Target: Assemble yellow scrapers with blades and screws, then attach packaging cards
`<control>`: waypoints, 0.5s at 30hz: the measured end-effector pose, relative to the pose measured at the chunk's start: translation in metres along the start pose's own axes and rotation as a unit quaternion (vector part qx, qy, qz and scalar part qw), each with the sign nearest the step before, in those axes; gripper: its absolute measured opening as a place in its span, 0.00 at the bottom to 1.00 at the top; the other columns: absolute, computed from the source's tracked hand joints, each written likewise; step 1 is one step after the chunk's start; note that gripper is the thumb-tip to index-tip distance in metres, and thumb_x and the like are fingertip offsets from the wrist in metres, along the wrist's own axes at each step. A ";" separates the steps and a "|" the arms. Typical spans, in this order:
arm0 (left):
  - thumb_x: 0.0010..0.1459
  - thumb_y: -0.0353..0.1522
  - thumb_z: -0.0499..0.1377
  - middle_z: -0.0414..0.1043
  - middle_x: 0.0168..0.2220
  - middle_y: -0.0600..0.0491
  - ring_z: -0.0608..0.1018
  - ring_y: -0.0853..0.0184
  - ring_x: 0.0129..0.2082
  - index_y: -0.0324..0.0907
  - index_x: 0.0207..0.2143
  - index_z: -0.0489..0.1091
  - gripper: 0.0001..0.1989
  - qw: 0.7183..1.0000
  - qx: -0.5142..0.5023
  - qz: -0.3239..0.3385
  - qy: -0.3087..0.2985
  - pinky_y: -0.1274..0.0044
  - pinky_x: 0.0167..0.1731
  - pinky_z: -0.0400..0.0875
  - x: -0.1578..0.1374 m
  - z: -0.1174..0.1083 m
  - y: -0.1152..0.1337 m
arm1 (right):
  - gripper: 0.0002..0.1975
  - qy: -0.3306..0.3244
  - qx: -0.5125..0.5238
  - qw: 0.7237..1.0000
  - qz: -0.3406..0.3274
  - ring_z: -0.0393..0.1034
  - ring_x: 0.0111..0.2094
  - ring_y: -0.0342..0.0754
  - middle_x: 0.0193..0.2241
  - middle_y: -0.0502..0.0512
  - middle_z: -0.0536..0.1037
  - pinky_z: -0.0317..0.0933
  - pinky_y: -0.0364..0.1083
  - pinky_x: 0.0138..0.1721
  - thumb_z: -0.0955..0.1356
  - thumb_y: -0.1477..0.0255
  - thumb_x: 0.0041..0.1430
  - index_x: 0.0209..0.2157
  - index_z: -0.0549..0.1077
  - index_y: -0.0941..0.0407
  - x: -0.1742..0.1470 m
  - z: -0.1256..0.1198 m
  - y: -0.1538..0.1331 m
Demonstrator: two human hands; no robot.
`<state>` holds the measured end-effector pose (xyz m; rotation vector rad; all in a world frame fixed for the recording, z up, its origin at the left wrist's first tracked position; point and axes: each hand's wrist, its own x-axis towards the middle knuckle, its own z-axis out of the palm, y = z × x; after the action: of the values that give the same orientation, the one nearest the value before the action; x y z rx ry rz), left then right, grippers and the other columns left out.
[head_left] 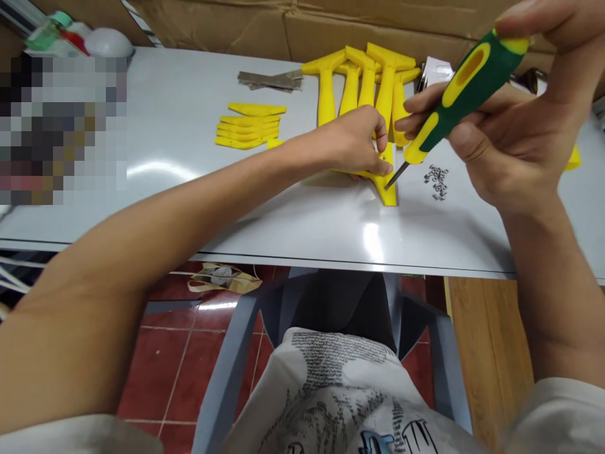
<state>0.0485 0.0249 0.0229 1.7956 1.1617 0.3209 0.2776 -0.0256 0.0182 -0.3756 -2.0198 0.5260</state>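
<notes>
My left hand [359, 142] is closed on a yellow T-shaped scraper [389, 197], pressing it against the white table. In my right hand [515, 135] is a screwdriver [477, 82] with a green and yellow handle. It slants down to the left, and its tip meets the scraper's head at a small hole or screw; which one, I cannot tell. Right of the scraper lies a small heap of screws [437, 183]. Beyond my left hand several more yellow scrapers [326, 94] lie side by side, partly overlapping.
Narrow yellow strips [249, 133] are lined up on the table [189, 113] left of the scrapers, with thin metal blades [269, 81] behind them. Cardboard [227, 25] stands along the back. Bottles [51, 31] stand at the far left corner, above a blurred-out patch.
</notes>
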 end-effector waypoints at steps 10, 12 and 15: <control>0.45 0.35 0.76 0.75 0.31 0.53 0.79 0.56 0.43 0.49 0.34 0.71 0.18 0.995 0.087 0.025 0.028 0.70 0.38 0.62 0.004 0.002 0.002 | 0.41 0.090 -0.097 0.991 -0.032 0.82 0.64 0.55 0.68 0.38 0.75 0.81 0.34 0.46 0.82 0.47 0.57 0.69 0.72 0.33 -0.007 0.008 0.016; 0.45 0.35 0.76 0.75 0.31 0.53 0.79 0.57 0.42 0.48 0.34 0.71 0.18 0.996 0.087 0.027 0.026 0.69 0.38 0.61 0.002 0.002 0.004 | 0.38 0.134 -0.098 0.986 -0.017 0.76 0.71 0.57 0.69 0.38 0.75 0.81 0.33 0.47 0.81 0.47 0.60 0.69 0.72 0.35 -0.010 0.016 0.011; 0.45 0.36 0.76 0.74 0.29 0.54 0.79 0.56 0.41 0.49 0.32 0.71 0.17 0.996 0.084 0.034 0.025 0.69 0.38 0.61 -0.002 0.000 0.005 | 0.40 0.131 -0.110 0.984 0.056 0.73 0.74 0.56 0.73 0.35 0.70 0.82 0.33 0.53 0.81 0.50 0.62 0.71 0.69 0.33 -0.014 0.024 0.000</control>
<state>0.0510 0.0228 0.0276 1.9874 1.1945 0.3162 0.2631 -0.0370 -0.0022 -0.6613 -1.8118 0.3041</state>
